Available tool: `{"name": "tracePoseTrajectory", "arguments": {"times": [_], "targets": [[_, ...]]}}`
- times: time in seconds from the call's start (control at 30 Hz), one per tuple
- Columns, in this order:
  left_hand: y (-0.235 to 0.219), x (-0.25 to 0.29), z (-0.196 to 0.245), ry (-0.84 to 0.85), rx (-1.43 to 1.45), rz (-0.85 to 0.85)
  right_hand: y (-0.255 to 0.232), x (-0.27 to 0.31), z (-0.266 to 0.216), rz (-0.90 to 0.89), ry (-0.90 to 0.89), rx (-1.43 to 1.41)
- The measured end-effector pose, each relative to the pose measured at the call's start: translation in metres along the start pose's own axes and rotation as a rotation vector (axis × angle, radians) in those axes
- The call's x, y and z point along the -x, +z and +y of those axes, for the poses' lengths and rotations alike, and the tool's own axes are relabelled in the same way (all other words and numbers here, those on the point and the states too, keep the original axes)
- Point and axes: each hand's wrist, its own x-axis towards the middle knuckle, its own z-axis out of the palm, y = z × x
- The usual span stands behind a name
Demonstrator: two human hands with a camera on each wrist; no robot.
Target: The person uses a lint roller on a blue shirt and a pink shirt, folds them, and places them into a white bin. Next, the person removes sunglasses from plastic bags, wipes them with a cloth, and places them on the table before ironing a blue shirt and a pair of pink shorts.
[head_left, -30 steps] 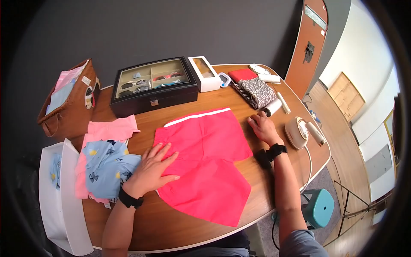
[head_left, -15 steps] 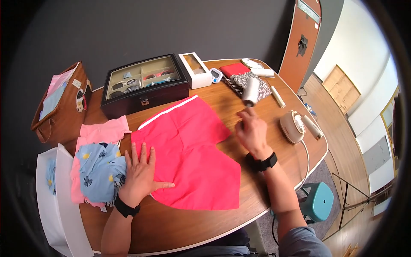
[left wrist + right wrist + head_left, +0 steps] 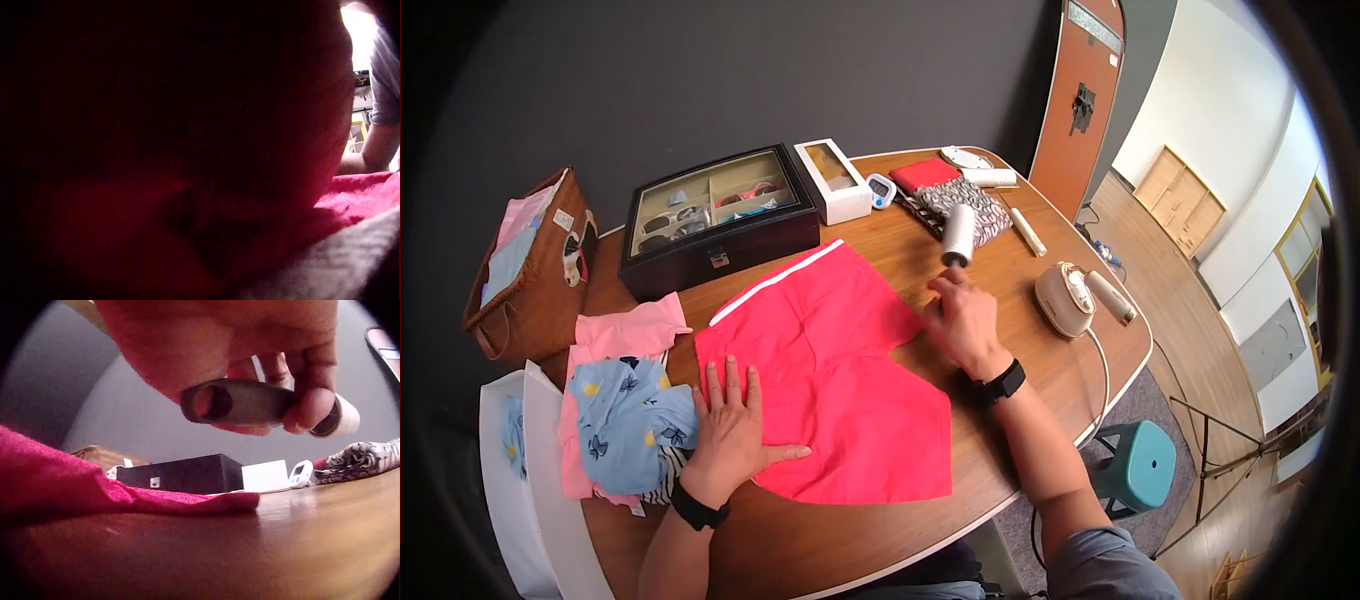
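Observation:
Bright pink shorts point(image 3: 850, 410) with a white stripe lie spread on the table. My left hand point(image 3: 732, 432) rests on their left part, fingers spread and straight. To the right of the shorts, my right hand point(image 3: 966, 322) holds a lint roller point(image 3: 959, 234) with its white cylinder pointing away from me. In the right wrist view, fingers curl round the dark handle point(image 3: 259, 403), above the tabletop. The left wrist view is mostly dark, with a bit of pink cloth point(image 3: 365, 190) at its right edge.
Left of the shorts are a blue printed garment point(image 3: 625, 420), pink clothing and a white bin point(image 3: 535, 500). Behind stand a brown basket point(image 3: 530, 300), a black glasses case point(image 3: 720, 262) and a white box point(image 3: 845, 205). A corded cream appliance point(image 3: 1065, 300) sits right, near folded patterned cloth point(image 3: 990, 220).
My right hand has picked up the lint roller from the table's right side and brought it left, nearer the shorts. The shorts' upper right side has shifted and folded; my left hand stays on them.

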Motion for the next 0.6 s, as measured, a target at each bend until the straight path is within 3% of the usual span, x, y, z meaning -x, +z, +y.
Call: {"name": "tracePoseTrajectory", "arguments": {"times": [0.07,0.23,0.6], "targets": [[-0.001,0.0,0.001,-0.002,-0.009,-0.004,0.002,-0.001,0.013,0.137,0.137,0.145],[-0.006,0.0,0.003,-0.008,-0.01,-0.019,0.002,-0.003,0.036,0.066,0.254,0.158],[-0.006,0.0,0.002,0.013,-0.004,0.004,0.012,0.003,0.054,-0.031,0.178,0.206]]}}
